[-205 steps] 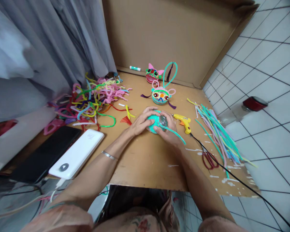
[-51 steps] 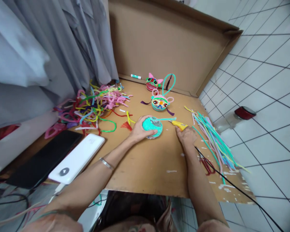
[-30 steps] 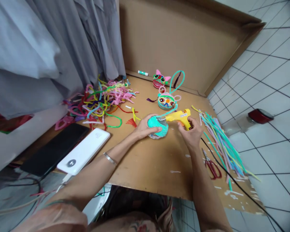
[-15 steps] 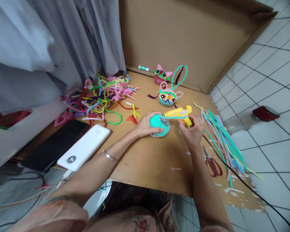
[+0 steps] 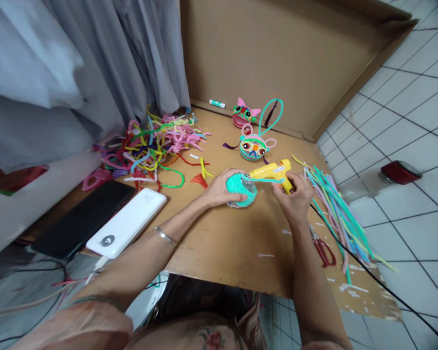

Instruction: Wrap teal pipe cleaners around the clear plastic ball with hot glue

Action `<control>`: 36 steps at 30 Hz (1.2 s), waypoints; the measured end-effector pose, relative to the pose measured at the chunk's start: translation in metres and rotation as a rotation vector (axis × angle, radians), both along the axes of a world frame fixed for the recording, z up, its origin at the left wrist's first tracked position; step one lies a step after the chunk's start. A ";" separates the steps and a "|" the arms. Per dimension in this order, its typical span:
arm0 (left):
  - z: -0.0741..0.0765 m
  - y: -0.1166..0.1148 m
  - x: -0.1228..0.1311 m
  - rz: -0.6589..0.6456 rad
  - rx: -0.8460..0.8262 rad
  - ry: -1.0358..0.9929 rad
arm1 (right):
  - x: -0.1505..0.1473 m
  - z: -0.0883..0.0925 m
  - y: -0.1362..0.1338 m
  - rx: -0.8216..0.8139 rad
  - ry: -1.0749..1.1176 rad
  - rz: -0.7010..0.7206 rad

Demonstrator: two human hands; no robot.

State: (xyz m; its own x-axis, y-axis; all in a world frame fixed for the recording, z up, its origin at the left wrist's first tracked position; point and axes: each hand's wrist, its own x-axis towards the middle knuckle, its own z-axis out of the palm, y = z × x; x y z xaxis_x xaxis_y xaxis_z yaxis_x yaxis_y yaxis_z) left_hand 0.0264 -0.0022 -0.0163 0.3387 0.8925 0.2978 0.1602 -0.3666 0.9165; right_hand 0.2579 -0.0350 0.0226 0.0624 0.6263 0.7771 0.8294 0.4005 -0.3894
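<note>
My left hand (image 5: 221, 188) is closed around a small ball (image 5: 236, 184), partly wrapped in turquoise pipe cleaner with a clear part showing on its right side. In my right hand (image 5: 294, 197) is a yellow glue gun (image 5: 270, 171), its nozzle at the ball's upper right edge. A loose turquoise pipe cleaner end (image 5: 268, 180) stretches from the ball to the right, just under the gun. Beyond them stands a decorated animal-face ornament (image 5: 254, 147) with pink ear loops; a second one (image 5: 243, 114) with pink pointed ears sits behind it.
A tangle of coloured pipe cleaners (image 5: 160, 138) lies at the left, straight ones (image 5: 341, 214) at the right. Red-handled scissors (image 5: 324, 250) rest beside my right forearm, near the black cord (image 5: 365, 262). A white power bank (image 5: 127, 223) and black phone-like slab (image 5: 83, 218) lie front left.
My right hand and the glue gun have shifted slightly to the right. The ball and my left hand have hardly moved.
</note>
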 end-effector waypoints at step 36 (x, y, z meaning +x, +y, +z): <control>0.003 -0.001 0.000 -0.060 0.032 0.026 | 0.003 0.004 -0.002 -0.019 -0.027 0.027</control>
